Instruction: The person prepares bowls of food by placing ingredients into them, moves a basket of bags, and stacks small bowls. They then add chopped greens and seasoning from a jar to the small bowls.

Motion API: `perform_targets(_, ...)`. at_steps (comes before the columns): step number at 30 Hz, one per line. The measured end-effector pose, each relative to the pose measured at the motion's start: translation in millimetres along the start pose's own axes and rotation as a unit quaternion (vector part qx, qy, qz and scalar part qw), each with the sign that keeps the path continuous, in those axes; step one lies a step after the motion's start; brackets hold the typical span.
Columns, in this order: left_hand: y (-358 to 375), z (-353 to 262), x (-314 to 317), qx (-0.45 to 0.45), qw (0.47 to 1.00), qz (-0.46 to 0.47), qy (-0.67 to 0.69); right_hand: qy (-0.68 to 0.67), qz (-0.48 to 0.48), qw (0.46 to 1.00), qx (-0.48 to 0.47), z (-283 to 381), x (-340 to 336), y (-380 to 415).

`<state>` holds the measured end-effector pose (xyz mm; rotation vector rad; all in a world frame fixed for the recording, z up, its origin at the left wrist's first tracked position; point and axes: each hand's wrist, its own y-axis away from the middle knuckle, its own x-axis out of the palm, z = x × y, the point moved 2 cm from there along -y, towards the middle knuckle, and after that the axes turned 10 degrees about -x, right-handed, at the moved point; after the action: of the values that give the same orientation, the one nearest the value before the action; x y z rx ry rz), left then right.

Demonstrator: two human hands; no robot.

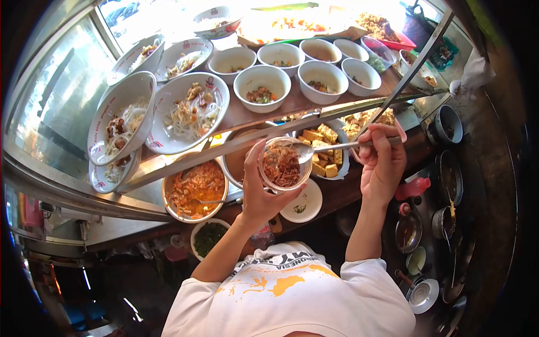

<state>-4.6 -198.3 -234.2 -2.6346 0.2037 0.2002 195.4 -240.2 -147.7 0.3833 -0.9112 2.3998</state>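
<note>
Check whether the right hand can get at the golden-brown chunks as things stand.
Probably yes: the golden-brown chunks look uncovered and near the right hand. But it's gripping the spoon, which crosses them in view, so picking with bare fingers looks awkward.

- Left arm (224,245): bent, the forearm slanting from 7 o'clock up toward 1 o'clock.
- Left grip (257,194): near the view's centre, cupped, thumb (293,194) stretched toward 2 o'clock; the other fingers seem to curl behind, mostly hidden.
- Right arm (366,227): raised, forearm aimed just past 12 o'clock.
- Right grip (383,163): at 3 o'clock, pinched.
</note>
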Motion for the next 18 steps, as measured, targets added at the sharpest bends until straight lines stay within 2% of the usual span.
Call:
perform_targets(7,3,-3,-2,-0.015,1.0,-0.019,0.002,0.033,-0.023,0.992,-0.12,9,26,-76)
perform_targets(11,5,-2,-4,-0.016,1.0,-0.019,0.009,0.104,0.054,0.978,-0.17,-5,53,-105)
perform_targets(15,6,0,-5,-0.03,0.999,-0.014,0.021,0.207,0.246,0.923,-0.211,-33,74,-102)
perform_targets(18,8,-1,-8,-0.026,0.999,-0.018,0.016,0.255,0.237,0.883,-0.314,-11,76,-85)
